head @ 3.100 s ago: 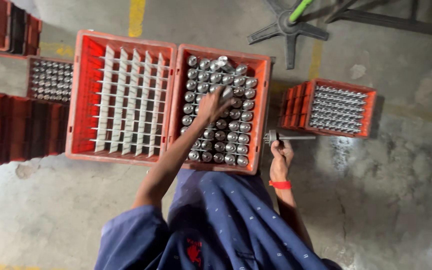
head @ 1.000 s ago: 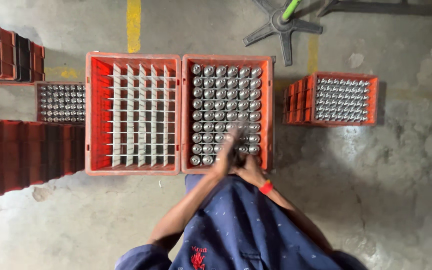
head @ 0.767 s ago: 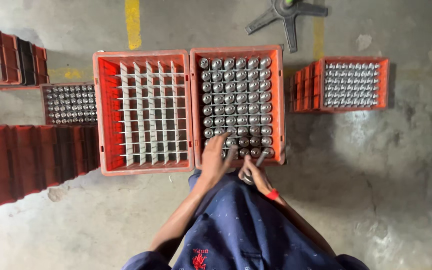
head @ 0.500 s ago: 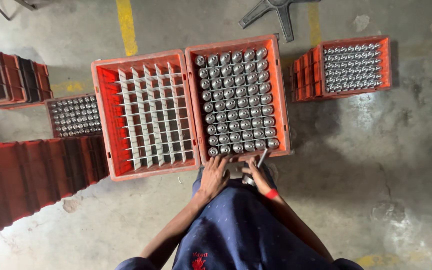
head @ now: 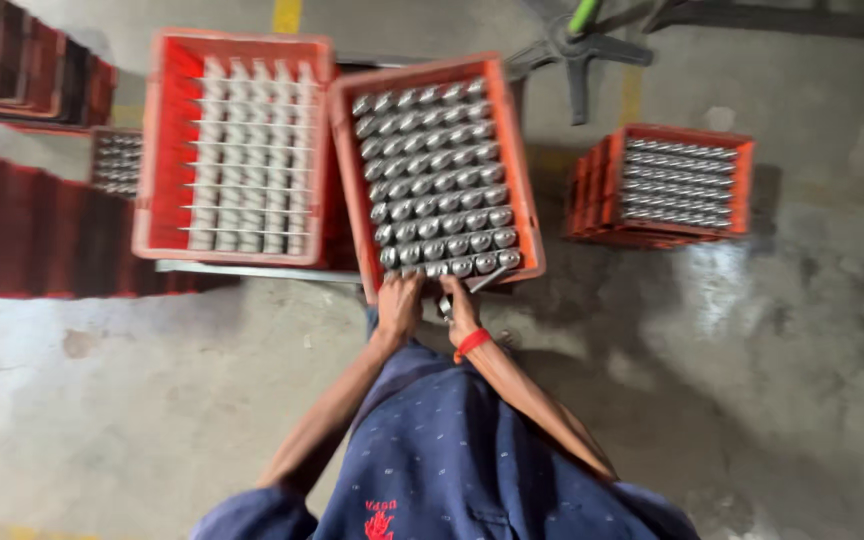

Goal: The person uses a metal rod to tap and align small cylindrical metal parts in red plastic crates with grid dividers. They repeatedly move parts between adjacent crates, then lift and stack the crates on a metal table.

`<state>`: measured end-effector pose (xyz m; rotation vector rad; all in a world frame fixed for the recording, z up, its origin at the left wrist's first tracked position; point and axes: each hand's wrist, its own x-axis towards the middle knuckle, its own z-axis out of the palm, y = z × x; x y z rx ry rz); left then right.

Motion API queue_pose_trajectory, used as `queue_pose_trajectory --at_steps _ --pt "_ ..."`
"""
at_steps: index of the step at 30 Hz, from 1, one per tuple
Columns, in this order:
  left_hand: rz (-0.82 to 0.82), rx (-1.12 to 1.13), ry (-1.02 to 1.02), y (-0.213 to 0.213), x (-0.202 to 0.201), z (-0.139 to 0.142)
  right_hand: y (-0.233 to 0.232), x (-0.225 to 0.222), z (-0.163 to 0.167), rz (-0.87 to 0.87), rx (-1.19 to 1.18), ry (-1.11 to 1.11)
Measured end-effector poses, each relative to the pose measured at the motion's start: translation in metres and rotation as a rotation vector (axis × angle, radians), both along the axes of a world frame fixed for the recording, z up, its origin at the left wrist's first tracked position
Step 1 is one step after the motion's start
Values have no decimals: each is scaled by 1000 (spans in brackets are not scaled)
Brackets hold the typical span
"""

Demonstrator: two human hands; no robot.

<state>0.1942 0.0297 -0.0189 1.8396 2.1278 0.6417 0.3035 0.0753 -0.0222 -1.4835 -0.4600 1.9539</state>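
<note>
Both hands have come to the near wall of the full crate [head: 430, 180], which now sits skewed against the empty divided crate [head: 234, 150] beside it. Every cell I can see in it holds a capped bottle, so the filling looks done; its neighbour has none. Left hand [head: 399, 303] has its grip closed over the near rim. Right hand [head: 463, 306] touches that rim too, with a thin metal tool [head: 477, 285] by it; I cannot tell how tightly it closes.

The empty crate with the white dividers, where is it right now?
In the head view the empty crate sits upper left on the floor, directly beside the left edge of the crate full of metal cans, whose near edge both hands grip.
</note>
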Motion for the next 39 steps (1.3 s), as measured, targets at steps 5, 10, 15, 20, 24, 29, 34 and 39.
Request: queue_pose_trajectory --at_steps 5,10,15,20,24,29,34,39 --pt "12 -259 -253 -2 128 19 34 123 15 239 192 -180" --pt "139 166 -100 32 94 37 116 184 37 622 404 -546" --pt "757 94 140 41 -11 55 178 185 50 716 691 -644" --pt "859 -154 -796 30 -8 56 206 191 46 1081 542 -899" --pt "796 -123 -724 30 -12 53 206 205 25 1202 590 -686" --pt "795 -194 -793 24 -35 35 186 211 1 1187 462 -550" --pt "1014 -266 -744 -12 -18 22 181 222 -24 1223 352 -468" --pt "1048 -181 -642 -56 34 2 198 256 -62 1139 424 -308"
